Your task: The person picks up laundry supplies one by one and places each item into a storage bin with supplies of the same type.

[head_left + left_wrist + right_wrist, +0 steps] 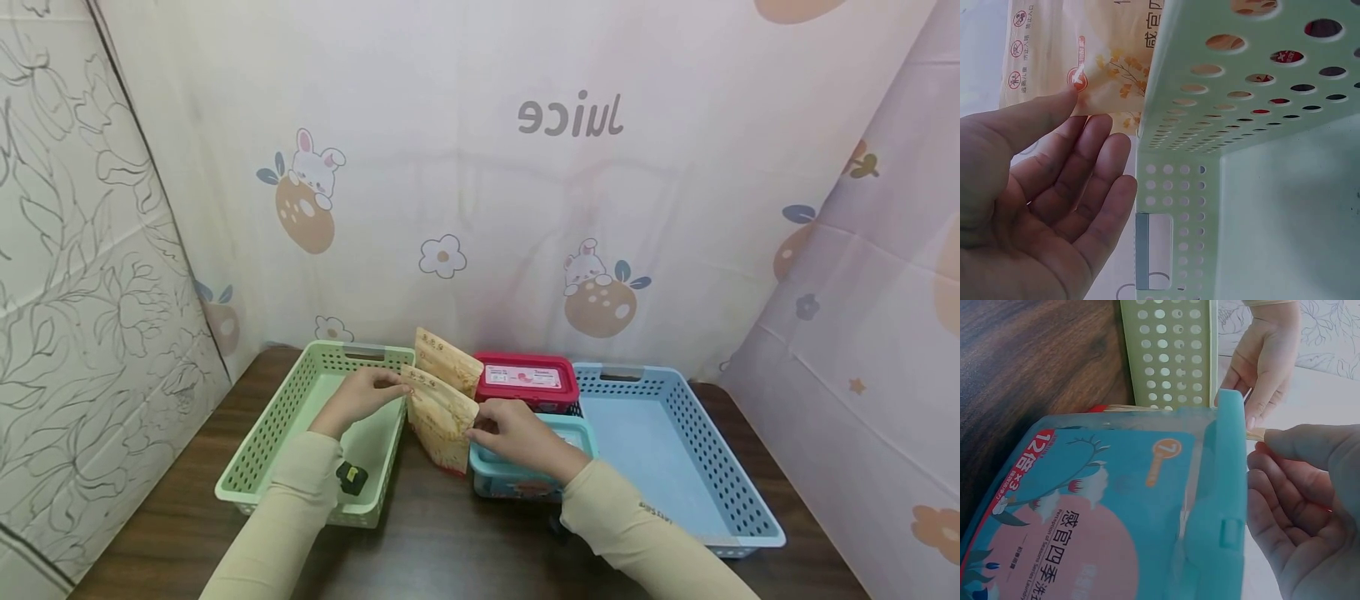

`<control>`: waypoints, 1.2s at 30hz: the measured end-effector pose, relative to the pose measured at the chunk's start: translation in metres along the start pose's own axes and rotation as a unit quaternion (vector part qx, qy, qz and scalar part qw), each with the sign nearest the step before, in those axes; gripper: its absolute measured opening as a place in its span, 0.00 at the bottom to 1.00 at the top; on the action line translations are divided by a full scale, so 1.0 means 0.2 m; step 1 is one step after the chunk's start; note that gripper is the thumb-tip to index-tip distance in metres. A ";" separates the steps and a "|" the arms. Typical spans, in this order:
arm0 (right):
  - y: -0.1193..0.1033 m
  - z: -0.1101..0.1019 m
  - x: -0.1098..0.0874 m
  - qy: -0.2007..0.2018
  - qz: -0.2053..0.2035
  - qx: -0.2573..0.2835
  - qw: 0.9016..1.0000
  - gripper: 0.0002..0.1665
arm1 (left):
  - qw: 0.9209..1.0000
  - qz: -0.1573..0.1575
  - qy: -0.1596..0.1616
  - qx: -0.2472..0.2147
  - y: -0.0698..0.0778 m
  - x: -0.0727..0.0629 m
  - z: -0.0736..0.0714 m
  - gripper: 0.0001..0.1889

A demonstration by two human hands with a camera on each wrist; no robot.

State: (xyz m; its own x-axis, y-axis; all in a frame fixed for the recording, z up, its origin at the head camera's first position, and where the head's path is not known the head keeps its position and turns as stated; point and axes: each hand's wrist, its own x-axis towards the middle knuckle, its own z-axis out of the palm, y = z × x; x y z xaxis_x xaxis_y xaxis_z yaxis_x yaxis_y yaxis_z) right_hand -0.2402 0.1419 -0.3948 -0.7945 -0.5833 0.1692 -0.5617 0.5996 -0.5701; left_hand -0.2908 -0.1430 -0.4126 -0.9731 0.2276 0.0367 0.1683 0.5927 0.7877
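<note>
My left hand (366, 395) pinches the upper left corner of a tan printed pouch (442, 421) between thumb and fingers. The pouch's upper right corner is held the same way by my right hand (513, 432). It stands upright between the green and blue baskets, with a red strip along its bottom. A second tan pouch (447, 360) rises right behind it. In the right wrist view, a teal-lidded laundry box (1072, 506) lies beside my right hand and hides most of the held pouch. In the left wrist view, orange flowers and Chinese print show on the pouch (1107, 75).
A green perforated basket (277, 417) stands left, with a small black object with a yellow mark (352, 477) at its near end. To the right is a blue basket (637, 450). A red-lidded box (525, 375) sits behind the teal one. Dark wooden table (435, 542) underneath.
</note>
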 end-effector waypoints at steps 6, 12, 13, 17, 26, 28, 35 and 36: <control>-0.01 0.00 0.00 0.006 0.010 0.014 1.000 0.03 | 1.000 -0.005 0.002 -0.002 0.00 -0.01 0.00 0.13; -0.01 0.00 -0.02 0.038 -0.016 0.003 0.999 0.03 | 1.000 0.011 0.013 -0.020 0.02 -0.01 -0.01 0.14; -0.01 0.00 -0.02 0.045 -0.022 0.002 0.999 0.03 | 1.000 0.015 0.015 -0.022 0.02 -0.01 -0.01 0.14; -0.01 0.00 -0.03 0.060 -0.036 0.005 0.998 0.03 | 0.999 0.017 0.020 -0.020 0.04 -0.01 -0.02 0.15; -0.02 0.00 -0.03 0.077 -0.048 0.024 0.996 0.04 | 0.999 0.023 0.027 -0.018 0.05 -0.03 -0.03 0.17; -0.02 0.00 -0.03 0.084 -0.056 0.029 0.994 0.04 | 0.999 0.029 0.029 -0.018 0.06 -0.04 -0.04 0.18; -0.05 -0.01 -0.03 0.125 -0.074 0.047 0.988 0.03 | 0.998 0.045 0.049 -0.019 0.11 -0.05 -0.08 0.18; -0.05 -0.01 -0.03 0.132 -0.072 0.049 0.987 0.04 | 0.998 0.045 0.050 -0.017 0.11 -0.06 -0.09 0.19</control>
State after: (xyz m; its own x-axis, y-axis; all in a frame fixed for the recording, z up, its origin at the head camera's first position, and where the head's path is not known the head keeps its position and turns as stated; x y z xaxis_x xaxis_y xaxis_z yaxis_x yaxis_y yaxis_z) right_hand -0.2305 0.1401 -0.3887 -0.7483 -0.4879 0.4494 -0.6577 0.4576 -0.5983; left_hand -0.2788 -0.1452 -0.3845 -0.9656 0.1990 0.1672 0.2510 0.5460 0.7993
